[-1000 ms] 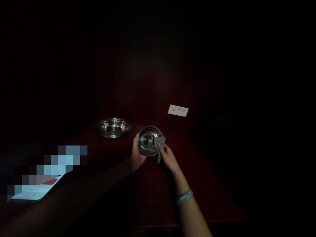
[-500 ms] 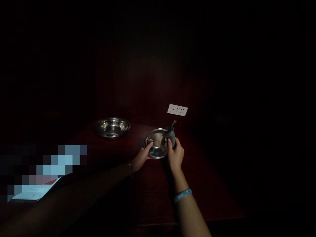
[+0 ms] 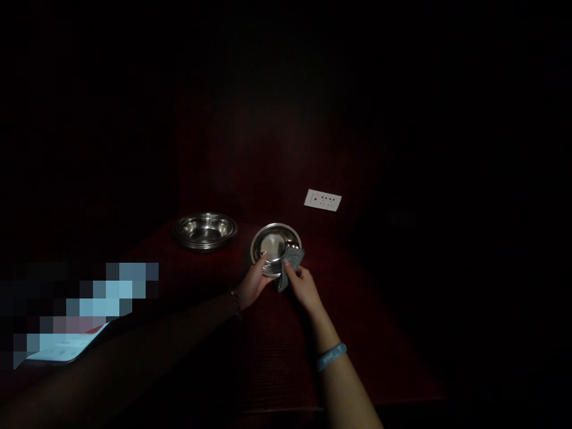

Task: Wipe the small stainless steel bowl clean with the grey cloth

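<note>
My left hand (image 3: pixel 253 285) grips a round, shiny steel bowl (image 3: pixel 270 243) by its near left rim, with the thumb over the inside edge. The bowl is tipped so its inside faces me. In my right hand (image 3: pixel 305 286) is a grey cloth (image 3: pixel 294 260), pinched against the bowl's lower right rim, with one end hanging below it. The fingers of both hands behind the bowl and cloth are mostly hidden.
Stacked steel bowls (image 3: pixel 205 231) stand to the left on the dark red table (image 3: pixel 286 369). A white socket plate (image 3: pixel 322 200) lies beyond my hands. At the left is a lit screen (image 3: pixel 67 348), partly pixelated. The surroundings are very dark.
The bowl has shifted slightly left and up, tilting more toward me. My right hand has brought the cloth down and left, from the bowl's upper right rim to its lower right.
</note>
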Available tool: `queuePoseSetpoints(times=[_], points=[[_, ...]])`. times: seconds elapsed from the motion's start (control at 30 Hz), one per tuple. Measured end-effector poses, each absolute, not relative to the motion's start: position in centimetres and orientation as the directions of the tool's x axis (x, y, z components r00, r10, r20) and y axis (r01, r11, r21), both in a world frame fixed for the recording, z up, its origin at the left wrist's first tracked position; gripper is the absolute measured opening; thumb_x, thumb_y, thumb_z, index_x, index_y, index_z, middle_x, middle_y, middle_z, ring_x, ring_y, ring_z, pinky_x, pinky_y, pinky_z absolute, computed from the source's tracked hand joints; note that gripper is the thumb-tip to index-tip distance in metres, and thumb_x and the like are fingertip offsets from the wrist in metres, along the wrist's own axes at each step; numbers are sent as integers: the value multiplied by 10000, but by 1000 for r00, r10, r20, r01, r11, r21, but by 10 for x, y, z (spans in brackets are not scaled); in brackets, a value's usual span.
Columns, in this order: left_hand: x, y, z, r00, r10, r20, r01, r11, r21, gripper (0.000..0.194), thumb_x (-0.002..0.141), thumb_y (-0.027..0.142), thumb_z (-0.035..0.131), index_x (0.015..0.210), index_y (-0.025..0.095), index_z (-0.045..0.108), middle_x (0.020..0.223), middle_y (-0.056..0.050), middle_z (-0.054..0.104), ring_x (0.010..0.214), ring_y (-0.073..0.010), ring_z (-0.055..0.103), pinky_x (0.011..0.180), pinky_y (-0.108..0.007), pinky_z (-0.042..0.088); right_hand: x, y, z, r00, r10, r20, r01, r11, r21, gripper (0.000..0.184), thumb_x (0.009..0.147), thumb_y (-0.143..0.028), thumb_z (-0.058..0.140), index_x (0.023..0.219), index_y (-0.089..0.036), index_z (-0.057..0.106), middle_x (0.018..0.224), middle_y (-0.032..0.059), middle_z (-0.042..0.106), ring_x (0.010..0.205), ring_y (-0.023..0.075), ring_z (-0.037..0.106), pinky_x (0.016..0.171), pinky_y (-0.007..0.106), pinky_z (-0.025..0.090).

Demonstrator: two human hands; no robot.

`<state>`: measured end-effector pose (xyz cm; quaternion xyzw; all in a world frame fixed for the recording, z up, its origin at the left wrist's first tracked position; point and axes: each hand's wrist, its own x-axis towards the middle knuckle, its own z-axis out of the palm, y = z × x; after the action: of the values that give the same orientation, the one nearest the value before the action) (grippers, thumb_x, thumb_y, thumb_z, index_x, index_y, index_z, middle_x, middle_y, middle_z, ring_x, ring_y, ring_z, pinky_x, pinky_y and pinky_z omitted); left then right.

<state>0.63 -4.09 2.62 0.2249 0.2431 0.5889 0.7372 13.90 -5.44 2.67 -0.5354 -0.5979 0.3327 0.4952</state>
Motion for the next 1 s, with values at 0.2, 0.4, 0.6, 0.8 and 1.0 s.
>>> queuePoseSetpoints(times=[0.2,0.4,0.6,0.8,1.0], points=[[6,-39,23,201,972,-120,-740,231,631,226,900,238,529,1032,114,664,1057,-157,721,1070,-271,658,949,-429,532,140,-55,26,34,979,199,357,174,-918,540,796,-634,517,852,-134,712,826,93,735,766,210,660,698,295,506],[7,-39,22,204,968,-144,-730,249,636,224,902,209,513,1028,93,656,1066,-163,717,1105,-272,640,972,-441,514,139,-58,29,125,943,307,380,241,-893,421,847,-515,525,1062,-180,662,1043,103,724,960,239,666,874,349,494],[6,-46,27,254,966,-42,-753,225,618,291,886,228,545,1144,122,626,1144,-139,700,1174,-266,600,1045,-440,466,139,-60,37,215,905,368,358,277,-892,482,909,-508,384,1107,-141,626,1068,130,701,976,243,643,904,368,480],[5,-41,21,242,967,-84,-770,244,589,304,885,204,537,1163,109,616,1147,-149,695,1126,-254,630,1035,-449,469,139,-61,44,180,895,409,287,349,-892,456,914,-479,413,1194,-182,615,1213,108,657,1129,241,599,1023,369,424],[3,-40,24,226,965,-130,-741,258,620,226,889,171,522,1064,111,651,1102,-126,710,1050,-214,660,1011,-409,489,138,-62,45,96,910,403,322,355,-878,508,938,-473,381,1362,-221,504,1429,57,501,1353,207,422,1146,397,285]])
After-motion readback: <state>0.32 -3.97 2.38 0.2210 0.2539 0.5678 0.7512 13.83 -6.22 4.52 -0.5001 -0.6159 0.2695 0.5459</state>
